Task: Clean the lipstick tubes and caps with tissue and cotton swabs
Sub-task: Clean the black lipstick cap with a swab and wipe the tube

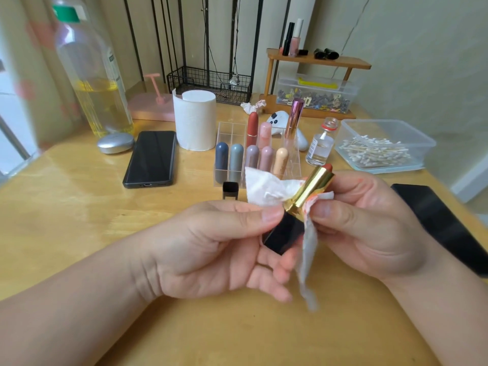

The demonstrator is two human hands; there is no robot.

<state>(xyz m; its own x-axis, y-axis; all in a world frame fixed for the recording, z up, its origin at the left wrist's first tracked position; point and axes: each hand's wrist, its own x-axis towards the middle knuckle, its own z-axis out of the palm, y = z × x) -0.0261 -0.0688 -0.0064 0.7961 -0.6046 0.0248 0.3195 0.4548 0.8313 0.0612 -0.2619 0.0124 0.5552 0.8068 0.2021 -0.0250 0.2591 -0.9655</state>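
An uncapped lipstick tube point(306, 196) with a black base, gold barrel and orange-red tip is tilted up to the right above the table. My left hand point(211, 249) grips its black base between thumb and fingers. My right hand point(364, 225) presses a white tissue point(266, 190), stained orange near the barrel, against the gold part; a strip of it hangs down. Its black cap point(230, 190) stands on the table behind. A clear organizer point(257, 157) holds several pastel lipsticks. A tub of cotton swabs point(380, 149) sits at the right.
On the wooden table point(79, 220): a black phone point(150, 158), a tissue roll point(195, 120), a small glass bottle point(320, 143), a big oil bottle point(89, 70), a silver case point(115, 143), a crumpled tissue point(250, 105). A black object point(438, 220) lies right. A wooden shelf point(317, 62) stands behind.
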